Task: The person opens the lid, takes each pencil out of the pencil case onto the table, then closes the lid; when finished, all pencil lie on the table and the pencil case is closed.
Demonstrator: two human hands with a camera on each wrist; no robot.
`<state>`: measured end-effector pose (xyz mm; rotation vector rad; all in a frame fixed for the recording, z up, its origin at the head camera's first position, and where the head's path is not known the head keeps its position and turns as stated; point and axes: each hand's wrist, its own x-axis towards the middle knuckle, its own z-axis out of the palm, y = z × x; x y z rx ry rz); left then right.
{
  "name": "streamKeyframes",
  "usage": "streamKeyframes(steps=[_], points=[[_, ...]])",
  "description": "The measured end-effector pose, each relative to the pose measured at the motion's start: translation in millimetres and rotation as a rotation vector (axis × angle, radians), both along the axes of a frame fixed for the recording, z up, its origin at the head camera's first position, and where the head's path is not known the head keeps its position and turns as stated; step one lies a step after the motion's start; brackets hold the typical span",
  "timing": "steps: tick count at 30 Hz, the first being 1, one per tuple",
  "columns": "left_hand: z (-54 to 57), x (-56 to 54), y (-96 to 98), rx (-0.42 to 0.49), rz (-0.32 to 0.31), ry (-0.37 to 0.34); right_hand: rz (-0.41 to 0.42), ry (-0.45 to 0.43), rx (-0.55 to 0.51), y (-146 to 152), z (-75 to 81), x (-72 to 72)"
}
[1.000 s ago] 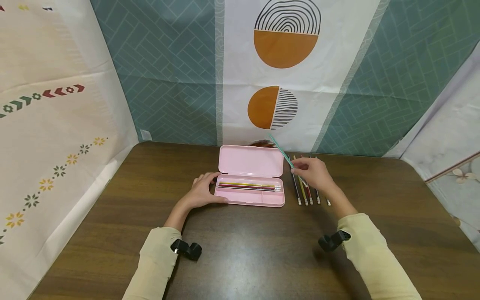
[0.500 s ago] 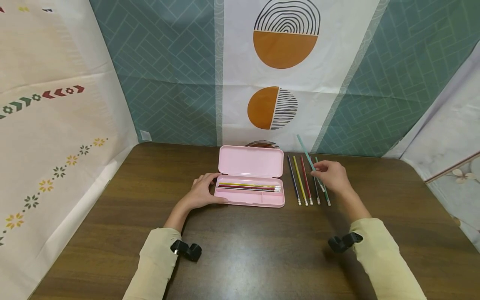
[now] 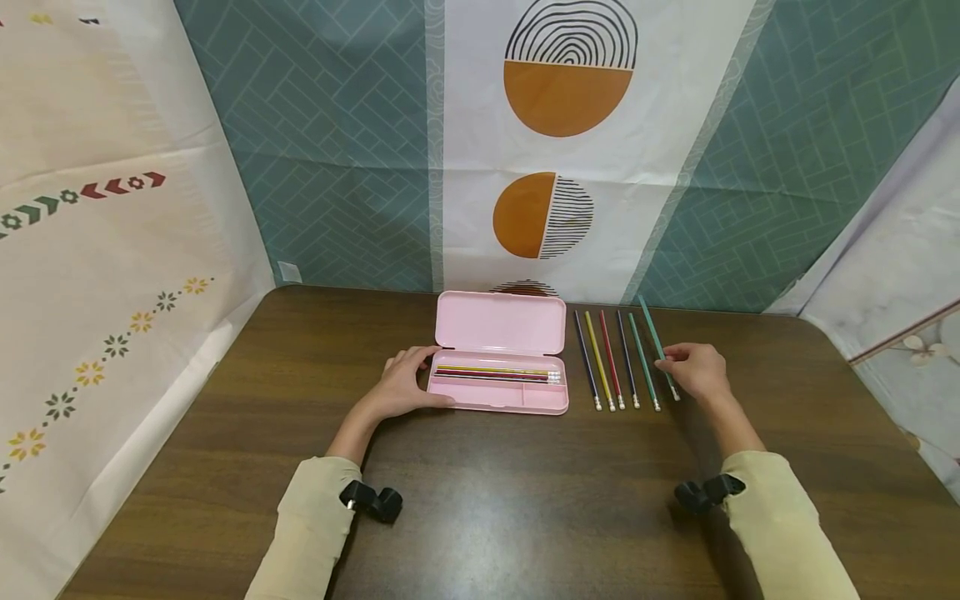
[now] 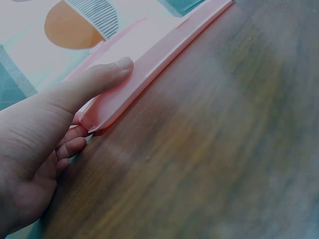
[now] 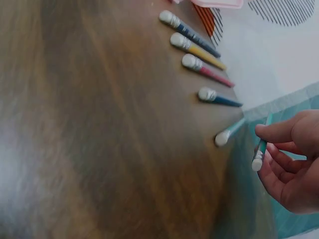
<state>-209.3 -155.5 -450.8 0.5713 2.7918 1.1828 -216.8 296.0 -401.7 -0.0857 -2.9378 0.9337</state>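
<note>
A pink pencil case [image 3: 501, 322] lies with its lid up near the table's back edge. My left hand [image 3: 402, 387] grips its left end, the thumb over the front rim in the left wrist view. Several pencils [image 3: 491, 373] lie in the case's rear compartment. Right of the row of loose pencils, my right hand [image 3: 699, 370] pinches a green pencil [image 3: 650, 330] between thumb and fingers. Its white eraser end [image 5: 257, 163] points toward me, with the far end tilted away. Beside it on the table lies another green pencil [image 3: 644, 361].
To the left of that green pencil lie a dark blue pencil [image 3: 627, 358], a red pencil [image 3: 611, 358], a yellow pencil [image 3: 599, 360] and another dark pencil [image 3: 588, 360], roughly parallel. A patterned cloth [image 3: 352, 167] hangs behind the brown table [image 3: 480, 500].
My right hand has carried the green pencil rightward from near the case, across the row, and lowered it to the row's right side. The left hand stays on the case.
</note>
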Motion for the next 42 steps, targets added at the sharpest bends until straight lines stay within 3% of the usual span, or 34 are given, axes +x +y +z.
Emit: streamKeyframes(steps=[9,27,35,42], points=[[0.5,0.0,0.1,0.0,-0.004,0.008,0.0,-0.026,0.037,8.6,-11.2,5.2],[0.3,-1.0,0.2,-0.002,-0.002,0.006,0.048,-0.084,0.043,8.9,-7.3,7.3],[-0.1,-1.3,0.5,-0.003,-0.001,0.01,0.031,0.004,0.071,6.2,1.1,2.6],[-1.5,-2.7,0.4,0.0,0.003,0.008,0.162,0.072,0.055,-17.8,16.9,-1.0]])
